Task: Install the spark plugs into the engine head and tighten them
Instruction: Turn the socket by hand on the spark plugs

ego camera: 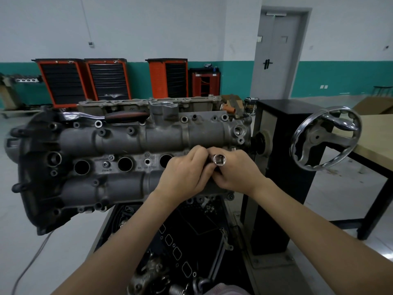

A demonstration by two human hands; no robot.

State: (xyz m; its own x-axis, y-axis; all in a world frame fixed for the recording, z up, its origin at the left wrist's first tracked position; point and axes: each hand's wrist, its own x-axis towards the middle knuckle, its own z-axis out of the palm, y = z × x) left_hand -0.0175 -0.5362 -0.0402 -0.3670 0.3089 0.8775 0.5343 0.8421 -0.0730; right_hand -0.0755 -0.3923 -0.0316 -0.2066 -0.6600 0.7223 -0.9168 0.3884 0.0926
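The grey engine head (119,139) lies on its stand in front of me, with three open plug wells (125,164) showing in a row. Over the rightmost part of that row both hands meet around a chrome spark plug socket (219,160), whose square drive end points up at me. My left hand (187,173) curls its fingers round the socket's left side. My right hand (238,171) grips it from the right and below. No spark plug is visible. A ratchet (106,116) with a black and red handle lies on the far edge of the head.
A chrome handwheel (325,138) on the black stand column (285,167) sits just right of my hands. A wooden table (374,133) is further right. A black tray (191,241) of gaskets and parts lies below the engine. Orange tool cabinets (85,81) line the far wall.
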